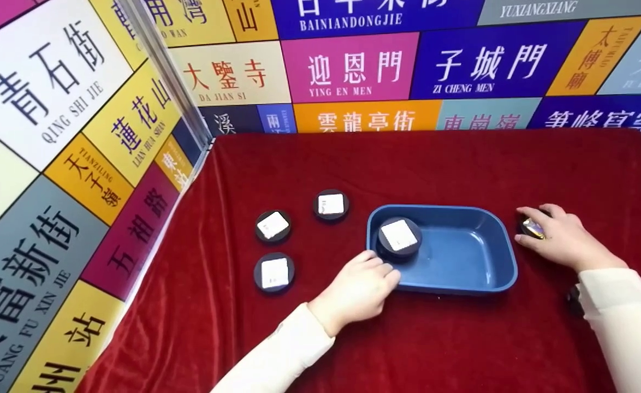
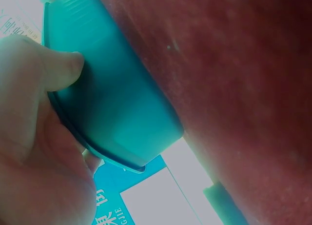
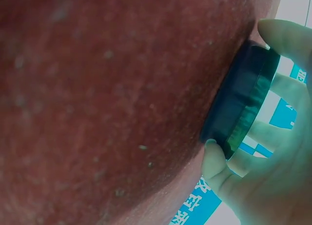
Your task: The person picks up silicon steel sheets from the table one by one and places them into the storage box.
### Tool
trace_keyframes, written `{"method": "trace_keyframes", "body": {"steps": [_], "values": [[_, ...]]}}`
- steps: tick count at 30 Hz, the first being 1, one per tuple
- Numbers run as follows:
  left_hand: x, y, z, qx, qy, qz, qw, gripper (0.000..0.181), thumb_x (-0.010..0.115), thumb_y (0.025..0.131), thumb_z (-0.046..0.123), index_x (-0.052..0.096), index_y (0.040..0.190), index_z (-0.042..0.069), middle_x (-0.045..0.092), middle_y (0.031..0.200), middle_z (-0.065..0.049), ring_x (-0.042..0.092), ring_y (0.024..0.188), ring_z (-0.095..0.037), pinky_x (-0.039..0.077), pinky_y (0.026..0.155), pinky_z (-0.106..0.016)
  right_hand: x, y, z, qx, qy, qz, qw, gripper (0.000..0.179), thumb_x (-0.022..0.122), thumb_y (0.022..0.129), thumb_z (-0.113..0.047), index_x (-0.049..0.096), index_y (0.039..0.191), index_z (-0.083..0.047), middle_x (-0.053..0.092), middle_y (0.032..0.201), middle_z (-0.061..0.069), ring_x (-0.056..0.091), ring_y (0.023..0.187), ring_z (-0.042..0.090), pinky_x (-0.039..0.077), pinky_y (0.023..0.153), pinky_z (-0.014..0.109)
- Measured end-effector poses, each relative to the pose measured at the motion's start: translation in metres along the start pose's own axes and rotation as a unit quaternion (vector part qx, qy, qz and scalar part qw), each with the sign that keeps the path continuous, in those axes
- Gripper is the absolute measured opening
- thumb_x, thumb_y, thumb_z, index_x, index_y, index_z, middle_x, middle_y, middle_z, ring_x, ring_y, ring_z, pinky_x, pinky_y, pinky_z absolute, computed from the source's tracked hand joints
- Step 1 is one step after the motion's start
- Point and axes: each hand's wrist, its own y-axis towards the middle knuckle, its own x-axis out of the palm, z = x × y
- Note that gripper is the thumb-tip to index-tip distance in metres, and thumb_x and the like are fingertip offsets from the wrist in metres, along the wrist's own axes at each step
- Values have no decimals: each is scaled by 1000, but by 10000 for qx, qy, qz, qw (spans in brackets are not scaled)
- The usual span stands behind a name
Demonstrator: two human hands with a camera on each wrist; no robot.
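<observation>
Left hand (image 1: 357, 288) grips the blue tray (image 1: 457, 254), one labelled tin (image 1: 399, 237) inside; right hand (image 1: 563, 236) grasps a dark tin (image 3: 239, 98) on the cloth (image 1: 451, 344), right of the tray. Step appears to be pick-up — next move likely calls for lifting clear of the rim.

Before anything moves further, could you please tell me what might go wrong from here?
The right sleeve partly covers a dark object, so the forearm might nudge it. If the left hand pulls on the rim it grips, the blue bin could tilt and shift the round container inside. The round container held by the right hand might catch the bin's wall if carried across too low.
</observation>
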Motion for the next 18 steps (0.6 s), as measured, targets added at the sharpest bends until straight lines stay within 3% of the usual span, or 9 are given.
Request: {"method": "trace_keyframes", "body": {"steps": [18], "values": [[0,1,0,9,-30,-67,10000,6,56,87,12,57,85,17,65,82,6,62,82,-15,44,91,-32,-7,-4,-1,115,-172,-299,9993,65,65,95,-33,42,149,-5,33,137,40,35,114,64,38,88,71]]}}
